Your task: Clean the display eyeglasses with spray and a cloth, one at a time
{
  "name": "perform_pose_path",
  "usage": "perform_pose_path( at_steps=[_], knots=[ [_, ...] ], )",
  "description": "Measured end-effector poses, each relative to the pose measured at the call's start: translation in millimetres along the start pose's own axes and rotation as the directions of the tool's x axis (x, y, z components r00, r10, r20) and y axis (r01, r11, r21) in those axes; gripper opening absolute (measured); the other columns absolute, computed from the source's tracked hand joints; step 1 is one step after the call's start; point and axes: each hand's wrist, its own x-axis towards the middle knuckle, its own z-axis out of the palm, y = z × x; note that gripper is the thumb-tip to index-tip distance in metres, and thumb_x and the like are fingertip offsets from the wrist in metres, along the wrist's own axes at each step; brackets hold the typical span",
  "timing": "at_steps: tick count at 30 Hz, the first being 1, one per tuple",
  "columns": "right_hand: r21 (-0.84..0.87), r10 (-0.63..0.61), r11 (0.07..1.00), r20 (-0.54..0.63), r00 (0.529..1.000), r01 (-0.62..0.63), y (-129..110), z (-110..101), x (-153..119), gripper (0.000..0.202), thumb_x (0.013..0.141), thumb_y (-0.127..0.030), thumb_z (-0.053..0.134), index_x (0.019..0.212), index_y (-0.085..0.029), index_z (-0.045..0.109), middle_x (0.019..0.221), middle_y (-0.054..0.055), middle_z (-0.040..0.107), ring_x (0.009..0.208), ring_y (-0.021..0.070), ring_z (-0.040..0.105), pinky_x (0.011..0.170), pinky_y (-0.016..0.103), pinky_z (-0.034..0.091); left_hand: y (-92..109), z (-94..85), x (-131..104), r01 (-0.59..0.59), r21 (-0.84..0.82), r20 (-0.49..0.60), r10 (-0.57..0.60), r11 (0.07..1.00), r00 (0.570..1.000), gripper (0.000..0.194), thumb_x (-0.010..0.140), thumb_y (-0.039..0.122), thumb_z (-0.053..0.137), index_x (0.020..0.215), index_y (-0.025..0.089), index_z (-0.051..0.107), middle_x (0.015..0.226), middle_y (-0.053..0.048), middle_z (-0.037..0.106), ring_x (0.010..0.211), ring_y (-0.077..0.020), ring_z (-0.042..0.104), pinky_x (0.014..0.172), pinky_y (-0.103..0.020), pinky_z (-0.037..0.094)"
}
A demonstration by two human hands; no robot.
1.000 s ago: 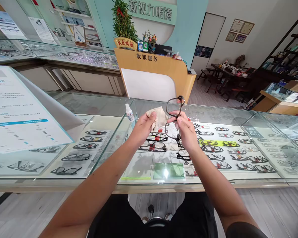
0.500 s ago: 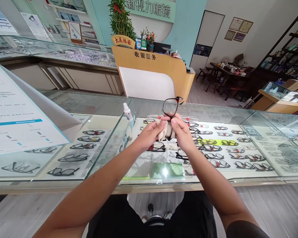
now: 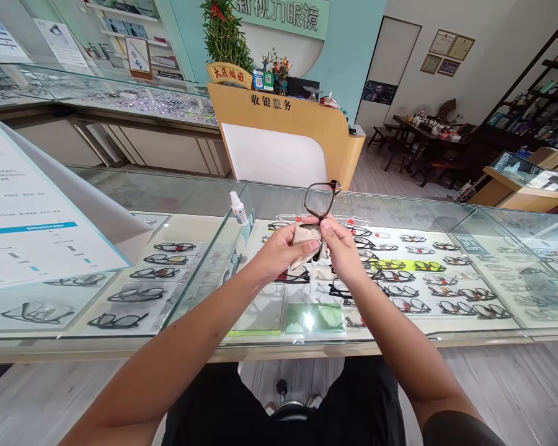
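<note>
A pair of dark-framed eyeglasses (image 3: 320, 199) is held on end above the glass counter, one lens up and the other low between my hands. My right hand (image 3: 340, 249) pinches the frame near its bridge. Closed around a beige cleaning cloth (image 3: 305, 238), my left hand (image 3: 283, 249) presses it on the lower lens, thumb in front. The cloth and fingers hide most of that lens. A small white spray bottle (image 3: 239, 209) stands on the counter, left of my hands.
Under the glass top of the display counter (image 3: 274, 353) lie several rows of eyeglasses (image 3: 402, 292). A green card (image 3: 314, 318) is near the front edge. At left stands a large white printed sign (image 3: 32, 210). Beyond the counter is a wooden cashier desk (image 3: 279, 114).
My left thumb has slid down across the lower lens, and the cloth now spreads wider over it. The glasses and my right hand stay nearly in place.
</note>
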Motion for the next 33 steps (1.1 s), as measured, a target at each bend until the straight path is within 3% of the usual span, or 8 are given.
perform_pose_path(
  at_steps=[5,12,16,19,21,25,29,33],
  knots=[
    [0.138,0.062,0.989,-0.001,0.998,-0.062,8.6,-2.5,1.1,0.042,0.108,-0.064,0.062,0.114,-0.031,0.088,0.114,0.004,0.066,0.102,0.0211,0.064,0.104,0.036,0.054,3.3,0.1,-0.9,0.001,0.01,0.045,-0.002,1.0,0.999,0.067,0.068,0.042,0.105,0.121,0.016,0.071,0.09,-0.001,0.07,0.073,-0.0114,0.058,0.067,-0.023,0.044],
    [0.043,0.105,0.994,-0.016,0.994,-0.104,3.4,1.9,-0.9,0.053,0.106,-0.072,0.057,0.113,-0.028,0.086,0.109,0.006,0.07,0.076,0.0182,0.053,0.074,0.035,0.054,-1.6,7.0,-3.3,-0.045,0.057,-0.044,0.047,0.997,0.998,0.054,0.081,0.054,0.096,0.109,0.018,0.067,0.081,-0.001,0.071,0.065,-0.0125,0.059,0.059,-0.024,0.042],
    [-0.071,0.012,0.997,-0.03,0.999,-0.015,-4.0,8.8,-2.7,0.06,0.106,-0.077,0.053,0.102,-0.026,0.084,0.109,0.008,0.07,0.092,0.0231,0.059,0.087,0.038,0.056,-2.6,14.0,-3.2,-0.073,0.016,-0.126,0.074,0.997,0.989,0.055,0.082,0.061,0.094,0.104,0.019,0.066,0.067,0.003,0.067,0.051,-0.0097,0.05,0.049,-0.023,0.035],
    [-0.089,-0.009,0.996,-0.012,1.0,0.008,-4.7,11.3,-3.3,0.063,0.105,-0.079,0.053,0.087,-0.026,0.081,0.102,0.009,0.066,0.095,0.0244,0.059,0.089,0.039,0.057,-3.5,14.7,-1.3,-0.105,-0.038,-0.154,0.098,0.994,0.983,0.058,0.084,0.07,0.089,0.102,0.018,0.067,0.066,0.002,0.067,0.054,-0.0121,0.056,0.053,-0.024,0.044],
    [-0.063,0.018,0.998,-0.018,1.0,-0.019,-2.0,10.6,-3.4,0.061,0.105,-0.078,0.054,0.089,-0.026,0.081,0.097,0.007,0.064,0.088,0.0233,0.057,0.085,0.038,0.056,-4.7,11.8,0.4,-0.112,-0.05,-0.147,0.104,0.992,0.984,0.06,0.086,0.073,0.085,0.106,0.018,0.07,0.066,0.002,0.066,0.057,-0.0143,0.06,0.056,-0.026,0.048],
    [0.02,0.077,0.997,-0.06,0.995,-0.076,7.8,5.1,-2.2,0.053,0.107,-0.072,0.056,0.111,-0.028,0.085,0.101,0.005,0.064,0.077,0.019,0.054,0.079,0.035,0.056,-5.6,2.2,1.5,-0.072,-0.004,-0.098,0.072,0.997,0.993,0.058,0.09,0.071,0.082,0.11,0.018,0.075,0.069,0.0,0.065,0.061,-0.0153,0.061,0.058,-0.026,0.047],
    [0.086,0.071,0.994,-0.072,0.995,-0.065,14.0,0.3,0.1,0.047,0.109,-0.066,0.057,0.113,-0.029,0.086,0.117,0.007,0.071,0.104,0.0231,0.068,0.105,0.038,0.057,0.5,-4.4,-0.9,-0.036,0.029,0.012,0.035,0.999,0.999,0.055,0.087,0.067,0.086,0.109,0.017,0.077,0.082,-0.003,0.071,0.079,-0.0185,0.067,0.071,-0.028,0.053],
    [0.123,0.104,0.988,-0.079,0.991,-0.094,15.8,-0.5,0.8,0.048,0.107,-0.067,0.06,0.113,-0.027,0.086,0.121,0.008,0.075,0.114,0.0256,0.069,0.108,0.039,0.057,7.4,-7.8,-2.8,-0.064,0.109,0.092,0.054,0.992,0.994,0.055,0.086,0.057,0.091,0.12,0.017,0.074,0.078,0.002,0.064,0.066,-0.012,0.053,0.063,-0.024,0.043]
  ],
)
